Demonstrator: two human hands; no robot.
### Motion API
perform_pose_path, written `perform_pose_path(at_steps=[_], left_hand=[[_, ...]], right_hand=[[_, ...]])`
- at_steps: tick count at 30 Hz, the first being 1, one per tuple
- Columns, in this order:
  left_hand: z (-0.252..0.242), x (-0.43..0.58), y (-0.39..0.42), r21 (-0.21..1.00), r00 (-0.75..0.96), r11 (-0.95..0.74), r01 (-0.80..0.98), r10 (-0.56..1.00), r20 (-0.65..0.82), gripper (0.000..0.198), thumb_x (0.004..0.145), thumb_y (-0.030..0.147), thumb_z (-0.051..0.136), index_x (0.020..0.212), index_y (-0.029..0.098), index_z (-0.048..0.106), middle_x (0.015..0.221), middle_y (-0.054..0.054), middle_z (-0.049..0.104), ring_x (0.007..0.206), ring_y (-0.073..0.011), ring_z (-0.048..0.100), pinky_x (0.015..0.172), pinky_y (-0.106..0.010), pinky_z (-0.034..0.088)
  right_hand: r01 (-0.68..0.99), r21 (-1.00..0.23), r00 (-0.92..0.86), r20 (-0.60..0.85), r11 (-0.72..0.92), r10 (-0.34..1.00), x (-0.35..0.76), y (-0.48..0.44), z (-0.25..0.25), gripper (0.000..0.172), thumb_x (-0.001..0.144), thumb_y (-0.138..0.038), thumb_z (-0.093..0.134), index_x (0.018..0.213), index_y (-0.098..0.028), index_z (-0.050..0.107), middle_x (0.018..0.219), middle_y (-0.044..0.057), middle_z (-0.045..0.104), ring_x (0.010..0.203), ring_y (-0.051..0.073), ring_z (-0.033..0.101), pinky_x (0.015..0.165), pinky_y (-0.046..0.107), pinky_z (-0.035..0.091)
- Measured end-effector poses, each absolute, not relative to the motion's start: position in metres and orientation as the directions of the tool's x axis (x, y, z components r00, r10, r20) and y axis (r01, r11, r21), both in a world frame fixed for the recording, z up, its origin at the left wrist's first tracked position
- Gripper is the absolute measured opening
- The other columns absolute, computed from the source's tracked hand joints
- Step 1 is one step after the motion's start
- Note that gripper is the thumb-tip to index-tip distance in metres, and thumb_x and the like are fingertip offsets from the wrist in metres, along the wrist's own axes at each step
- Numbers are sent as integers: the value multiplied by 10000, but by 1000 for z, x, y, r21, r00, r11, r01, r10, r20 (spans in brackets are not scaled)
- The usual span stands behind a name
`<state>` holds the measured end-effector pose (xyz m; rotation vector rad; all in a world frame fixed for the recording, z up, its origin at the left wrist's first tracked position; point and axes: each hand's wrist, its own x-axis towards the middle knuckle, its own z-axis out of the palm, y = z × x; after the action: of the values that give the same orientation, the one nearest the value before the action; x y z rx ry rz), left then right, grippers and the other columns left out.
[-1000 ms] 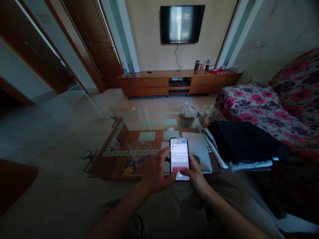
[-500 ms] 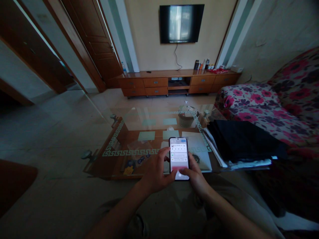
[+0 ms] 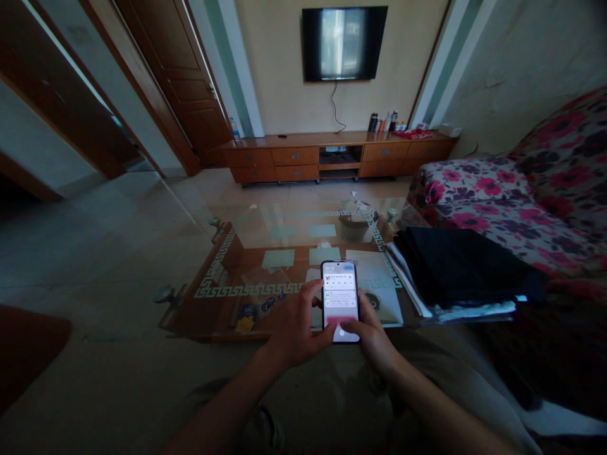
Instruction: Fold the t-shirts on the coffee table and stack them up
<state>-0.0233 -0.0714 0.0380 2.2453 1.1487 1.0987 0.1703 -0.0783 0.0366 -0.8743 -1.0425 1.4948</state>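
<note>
A lit smartphone [image 3: 340, 300] stands upright in view between my hands, over the near edge of the glass coffee table [image 3: 265, 221]. Its screen shows the time and several notification panels. My left hand [image 3: 303, 325] grips the phone's left side, thumb at the lower screen and fingers curled at the edge. On the other side, my right hand [image 3: 372, 328] wraps round the lower right edge with its thumb over the lower screen. The fingers behind the phone are partly hidden.
Folded dark cloth [image 3: 465, 265] lies at the table's right end. A floral sofa [image 3: 484, 189] is on the right. Beyond the table are a low wooden cabinet [image 3: 296, 164] and a wall television [image 3: 344, 44]. Papers and packets show under the glass.
</note>
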Motion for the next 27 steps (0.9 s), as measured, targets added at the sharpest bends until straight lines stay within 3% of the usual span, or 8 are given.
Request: perform_pose_path(at_steps=[10,22,27], left_hand=[[39,-23,-72,630,357,-582,514,813,460,837,901,375,697,1569,257,208,1493,-204,485,1078,-264,679,938,-494,588],[38,-23,-72,633,364,-598,492,802,474,838,892,351,698,1569,261,213,1506,-199,464,1154,-274,656,970,-495,571],[40,-25,-71,530,419,-642,554,765,489,664,914,344,672,1502,307,365,1520,-160,430,1286,-306,581,999,-509,553]], right_hand=[[-334,-942,-163,14,-42,987,170,-79,40,698,731,-142,671,1409,-274,569,1375,38,672,1281,306,595,1082,450,454],[-332,-942,-170,2,-55,985,170,-78,38,722,724,-140,663,1426,-270,554,1367,39,674,1263,309,601,1074,457,464],[-334,-941,-142,-1,-48,990,169,-78,38,710,722,-142,671,1412,-277,568,1358,33,676,1258,298,601,1099,457,449]])
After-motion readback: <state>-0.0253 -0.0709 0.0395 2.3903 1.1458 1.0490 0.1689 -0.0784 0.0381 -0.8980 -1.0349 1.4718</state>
